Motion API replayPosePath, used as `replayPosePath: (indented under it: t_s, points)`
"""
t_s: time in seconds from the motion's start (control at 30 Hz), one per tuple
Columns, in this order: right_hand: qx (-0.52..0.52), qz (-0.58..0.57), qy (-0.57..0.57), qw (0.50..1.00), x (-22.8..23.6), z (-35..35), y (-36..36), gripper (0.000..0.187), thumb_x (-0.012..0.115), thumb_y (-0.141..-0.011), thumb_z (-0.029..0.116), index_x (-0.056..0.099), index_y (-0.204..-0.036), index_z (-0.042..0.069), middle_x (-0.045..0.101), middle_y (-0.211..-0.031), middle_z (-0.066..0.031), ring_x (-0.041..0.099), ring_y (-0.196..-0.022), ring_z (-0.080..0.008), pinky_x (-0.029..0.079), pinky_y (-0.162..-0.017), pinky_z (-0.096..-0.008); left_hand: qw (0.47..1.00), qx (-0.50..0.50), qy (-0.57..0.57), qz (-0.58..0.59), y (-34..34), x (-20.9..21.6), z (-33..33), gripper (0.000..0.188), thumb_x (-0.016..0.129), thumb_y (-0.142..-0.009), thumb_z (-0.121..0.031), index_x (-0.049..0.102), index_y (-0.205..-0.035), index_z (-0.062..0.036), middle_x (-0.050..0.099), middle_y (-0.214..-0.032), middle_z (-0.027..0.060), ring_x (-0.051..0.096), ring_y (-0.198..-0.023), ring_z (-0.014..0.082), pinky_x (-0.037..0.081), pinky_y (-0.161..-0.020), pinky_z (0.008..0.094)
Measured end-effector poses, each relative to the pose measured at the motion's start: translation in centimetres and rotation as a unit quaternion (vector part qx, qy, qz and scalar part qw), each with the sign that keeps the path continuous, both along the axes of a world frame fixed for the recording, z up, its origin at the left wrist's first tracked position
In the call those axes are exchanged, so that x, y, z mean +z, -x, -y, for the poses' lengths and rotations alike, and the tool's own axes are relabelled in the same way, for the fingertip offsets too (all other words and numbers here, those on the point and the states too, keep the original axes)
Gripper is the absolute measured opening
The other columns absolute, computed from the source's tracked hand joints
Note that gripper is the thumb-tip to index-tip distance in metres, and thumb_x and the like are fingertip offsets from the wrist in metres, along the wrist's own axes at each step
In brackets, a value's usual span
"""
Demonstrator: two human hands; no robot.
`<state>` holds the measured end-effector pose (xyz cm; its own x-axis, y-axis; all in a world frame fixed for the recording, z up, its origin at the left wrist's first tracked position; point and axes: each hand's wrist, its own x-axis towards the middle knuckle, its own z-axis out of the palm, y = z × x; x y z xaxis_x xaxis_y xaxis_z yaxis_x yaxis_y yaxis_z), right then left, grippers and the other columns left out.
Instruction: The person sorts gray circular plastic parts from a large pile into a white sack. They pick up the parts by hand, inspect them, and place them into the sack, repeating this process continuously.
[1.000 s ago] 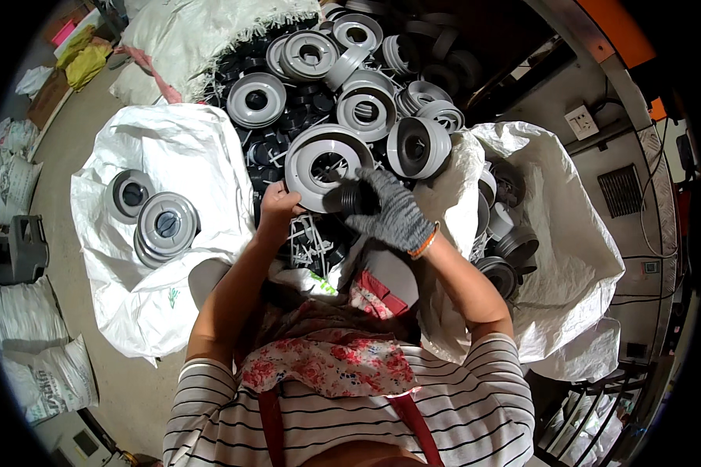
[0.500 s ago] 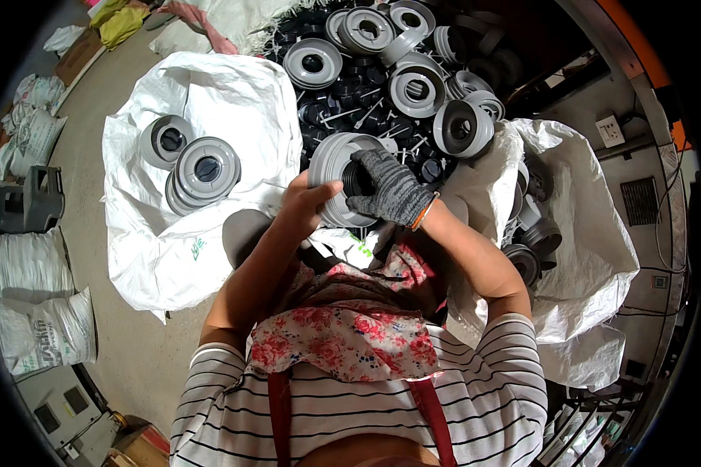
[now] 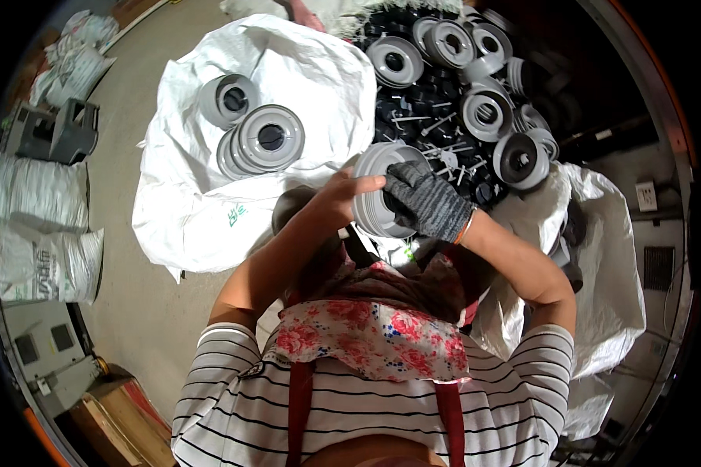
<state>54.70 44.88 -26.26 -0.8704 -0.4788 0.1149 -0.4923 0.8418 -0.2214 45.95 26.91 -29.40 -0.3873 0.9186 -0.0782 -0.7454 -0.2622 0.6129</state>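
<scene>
In front of my lap a grey round plastic housing with ridged sides [image 3: 371, 204] is held tilted between both hands. My left hand [image 3: 341, 198], bare, is closed round its left rim, with the thumb along the ridges. My right hand [image 3: 436, 204], in a dark grey knit glove, has its fingers curled over the dark opening. Whatever black part sits under those fingers is mostly hidden. Just beyond the hands lies a heap of black plastic parts with pale stems [image 3: 436, 124], and several grey housings rest on it, one of them a dark-centred housing [image 3: 520, 161].
To my left a spread white woven sack [image 3: 175, 210] carries a few grey housings [image 3: 292, 128]. Another white sack [image 3: 615, 272] with parts inside stands at my right. Stuffed sacks [image 3: 51, 261] and a grey plastic case [image 3: 54, 132] line the far left, with cardboard [image 3: 125, 424] below.
The whole view has swung, so the scene sits farther right. Both hands stay on the same grey housing, and the gloved fingers have shifted slightly over its opening.
</scene>
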Motion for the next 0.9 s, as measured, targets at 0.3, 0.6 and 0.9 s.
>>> replayPosePath:
  t_s: [0.3, 0.6, 0.9]
  points:
    - [-0.097, 0.053, 0.122, 0.986, -1.1, 2.9, 1.4, 0.065, 0.074, -0.061, 0.019, 0.05, -0.119, 0.004, 0.052, -0.112, -0.0226, 0.049, -0.105, -0.0389, 0.042, -0.092, -0.0445, 0.97, 0.057, 0.099, -0.215, 1.0, -3.3, 2.9, 0.05, 0.05, -0.084, -0.014, 0.04, -0.132, -0.0002, 0.055, -0.121, 0.0125, 0.054, -0.111, 0.0213, 0.043, -0.097, 0.0365]
    - [-0.362, 0.177, 0.318, 0.858, -2.1, 4.5, 4.7, 0.063, 0.077, -0.067, 0.038, 0.057, -0.111, -0.002, 0.065, -0.094, -0.0189, 0.063, -0.088, -0.0316, 0.05, -0.08, -0.037, 0.921, 0.208, 0.243, -0.225, -0.3, 0.2, 3.8, 0.056, 0.071, -0.072, -0.018, 0.051, -0.121, -0.0001, 0.059, -0.1, 0.0062, 0.055, -0.092, 0.0133, 0.044, -0.083, 0.0293]
    - [-0.3, 0.186, 0.448, 0.822, -0.9, 5.2, 5.0, 0.041, 0.07, -0.077, 0.034, 0.062, -0.094, -0.002, 0.066, -0.084, -0.0129, 0.063, -0.074, -0.0199, 0.051, -0.068, -0.0313, 0.85, 0.154, 0.311, -0.396, -0.4, -0.7, 5.6, 0.065, 0.079, -0.064, -0.018, 0.05, -0.119, 0.0002, 0.061, -0.096, 0.0064, 0.059, -0.087, 0.0163, 0.048, -0.08, 0.0307]
